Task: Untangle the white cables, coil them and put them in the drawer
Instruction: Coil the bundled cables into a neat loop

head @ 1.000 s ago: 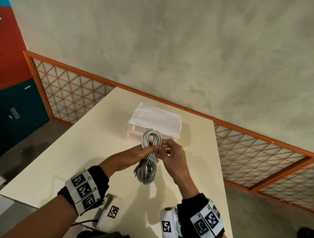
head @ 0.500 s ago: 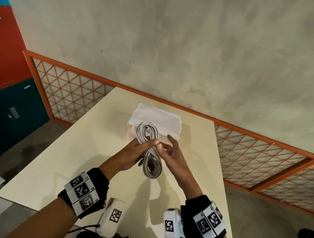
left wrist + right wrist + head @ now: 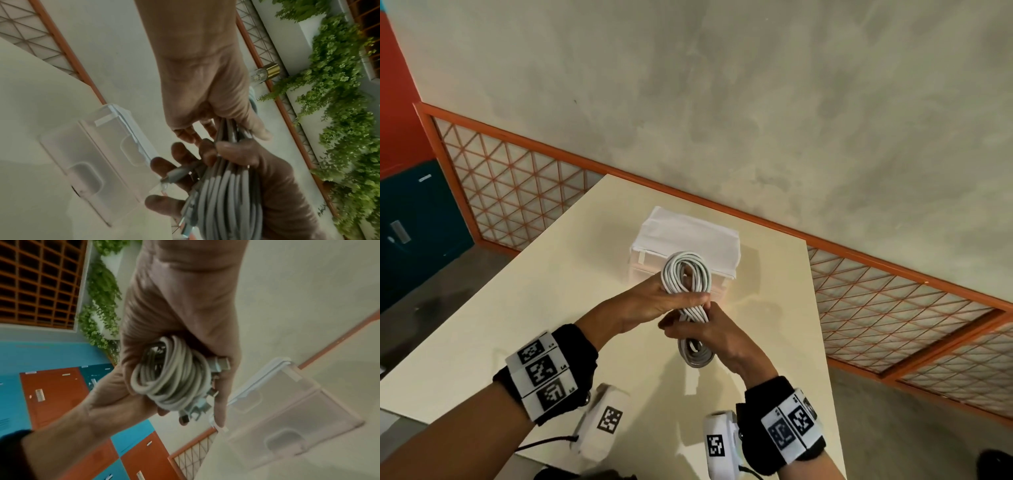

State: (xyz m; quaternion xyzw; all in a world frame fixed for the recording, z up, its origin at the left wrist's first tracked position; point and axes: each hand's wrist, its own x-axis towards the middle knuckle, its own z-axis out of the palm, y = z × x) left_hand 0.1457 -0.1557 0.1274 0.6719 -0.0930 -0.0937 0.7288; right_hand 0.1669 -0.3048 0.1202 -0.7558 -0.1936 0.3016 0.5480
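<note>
A bundle of coiled white cables point(image 3: 686, 270) hangs in the air above the cream table point(image 3: 551, 291), just in front of a small translucent drawer unit point(image 3: 719, 286). My left hand point(image 3: 681, 299) wraps round the middle of the bundle from the left. My right hand point(image 3: 698, 330) grips it just below, and the lower loop hangs under that hand. In the right wrist view the coil point(image 3: 170, 378) sits in my right hand point(image 3: 185, 313), with plug ends point(image 3: 218, 363) poking out. The left wrist view shows both drawer fronts point(image 3: 98, 162) pushed in.
A folded white cloth point(image 3: 688, 236) lies on top of the drawer unit. The table's right edge point(image 3: 822, 342) runs close beside my right arm. An orange lattice fence point(image 3: 517, 192) and a concrete wall stand behind the table.
My right hand, its fingers spread half a second ago, now grips the bundle below my left hand. The bundle has shifted slightly toward the drawer unit.
</note>
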